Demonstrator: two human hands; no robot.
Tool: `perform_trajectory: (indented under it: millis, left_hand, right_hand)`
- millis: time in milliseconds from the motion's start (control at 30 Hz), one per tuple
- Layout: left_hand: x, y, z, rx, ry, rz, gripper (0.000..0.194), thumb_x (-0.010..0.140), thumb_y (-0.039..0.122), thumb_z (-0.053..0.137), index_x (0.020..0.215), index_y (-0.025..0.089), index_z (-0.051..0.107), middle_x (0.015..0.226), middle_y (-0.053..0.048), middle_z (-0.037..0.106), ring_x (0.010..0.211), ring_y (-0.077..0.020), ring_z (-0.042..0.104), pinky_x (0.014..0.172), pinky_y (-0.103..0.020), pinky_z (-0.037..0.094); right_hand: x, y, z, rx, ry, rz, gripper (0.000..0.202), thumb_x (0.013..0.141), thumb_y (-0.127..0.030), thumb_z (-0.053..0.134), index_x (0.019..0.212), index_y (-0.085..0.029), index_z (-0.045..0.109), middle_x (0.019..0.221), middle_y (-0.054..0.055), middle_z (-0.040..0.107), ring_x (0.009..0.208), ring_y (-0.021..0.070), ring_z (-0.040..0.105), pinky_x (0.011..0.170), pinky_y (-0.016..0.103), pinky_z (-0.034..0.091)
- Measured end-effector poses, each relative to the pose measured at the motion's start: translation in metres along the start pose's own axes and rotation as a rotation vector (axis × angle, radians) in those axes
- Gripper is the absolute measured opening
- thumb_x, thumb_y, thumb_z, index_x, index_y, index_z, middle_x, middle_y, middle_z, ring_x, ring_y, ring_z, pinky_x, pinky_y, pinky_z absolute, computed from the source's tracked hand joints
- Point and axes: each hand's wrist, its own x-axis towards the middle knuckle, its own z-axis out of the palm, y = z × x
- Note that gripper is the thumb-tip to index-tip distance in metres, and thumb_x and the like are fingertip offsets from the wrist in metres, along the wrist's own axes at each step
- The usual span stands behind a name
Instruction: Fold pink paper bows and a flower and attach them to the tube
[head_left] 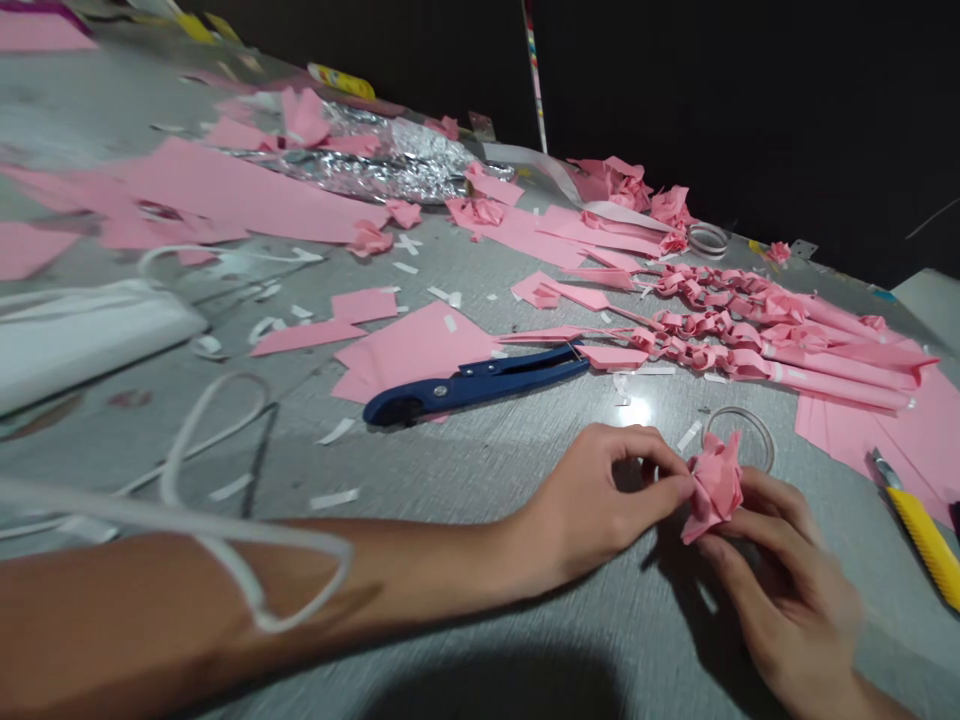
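A small crumpled pink paper flower (718, 482) is between my two hands, low over the grey table. My left hand (600, 505) pinches its left edge between thumb and fingertips. From the right, my right hand (795, 575) grips the flower's lower right side with thumb and fingers. Just behind the flower lies a roll of clear tape (759, 425). A blue stapler (476, 383) rests on the table, partly over pink paper squares (420, 340).
Twisted pink paper strands (720, 330) lie at the back right. A yellow cutter (922, 535) is at the right edge. Crumpled foil (405, 155) and pink sheets (247, 190) cover the back left. A white cable (180, 515) loops across the left foreground, over my left forearm.
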Motion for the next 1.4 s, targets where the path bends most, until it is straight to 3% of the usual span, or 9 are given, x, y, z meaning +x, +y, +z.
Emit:
perform_trajectory:
  millis: [300, 600, 967, 1167, 1400]
  left_hand:
    - [-0.0006, -0.0019, -0.0001, -0.002, -0.003, 0.008, 0.013, 0.086, 0.021, 0.069, 0.078, 0.02, 0.08, 0.078, -0.002, 0.076, 0.073, -0.017, 0.067, 0.069, -0.031, 0.052]
    - [0.0021, 0.0033, -0.0012, -0.048, -0.034, -0.101, 0.015, 0.085, 0.028, 0.071, 0.077, 0.018, 0.08, 0.08, -0.003, 0.076, 0.078, -0.0179, 0.067, 0.076, -0.031, 0.05]
    - [0.0015, 0.0002, 0.0001, -0.022, -0.02, -0.066, 0.016, 0.085, 0.028, 0.07, 0.077, 0.018, 0.08, 0.08, -0.003, 0.076, 0.078, -0.0178, 0.067, 0.075, -0.032, 0.049]
    - [0.0011, 0.0004, -0.0001, -0.03, -0.028, -0.109, 0.01, 0.077, 0.023, 0.067, 0.072, 0.018, 0.075, 0.075, 0.0, 0.072, 0.073, -0.0156, 0.062, 0.072, -0.03, 0.047]
    - [0.002, -0.0005, 0.0015, -0.015, -0.041, -0.093, 0.006, 0.073, 0.017, 0.067, 0.071, 0.018, 0.072, 0.073, 0.002, 0.068, 0.071, -0.014, 0.059, 0.071, -0.029, 0.046]
  right_hand:
    - [0.001, -0.0013, 0.0003, 0.005, 0.007, -0.007, 0.017, 0.101, -0.018, 0.071, 0.11, -0.031, 0.078, 0.122, 0.002, 0.076, 0.113, 0.0182, 0.076, 0.097, 0.029, 0.064]
    - [0.0011, 0.0004, -0.0016, -0.038, 0.032, -0.033, 0.013, 0.099, -0.02, 0.072, 0.106, -0.028, 0.08, 0.121, 0.004, 0.078, 0.11, 0.0188, 0.077, 0.096, 0.028, 0.063]
    - [0.0018, -0.0014, -0.0038, -0.03, 0.015, -0.032, 0.014, 0.099, -0.019, 0.071, 0.104, -0.028, 0.079, 0.122, 0.003, 0.078, 0.111, 0.0178, 0.078, 0.096, 0.026, 0.063]
    - [0.0055, -0.005, -0.003, 0.014, 0.032, -0.039, 0.015, 0.096, -0.015, 0.072, 0.102, -0.027, 0.081, 0.119, 0.004, 0.08, 0.108, 0.0188, 0.079, 0.093, 0.026, 0.064]
    - [0.0046, -0.0043, -0.0003, 0.209, 0.072, 0.133, 0.017, 0.094, -0.014, 0.075, 0.098, -0.029, 0.081, 0.113, 0.003, 0.081, 0.103, 0.0174, 0.079, 0.09, 0.026, 0.064]
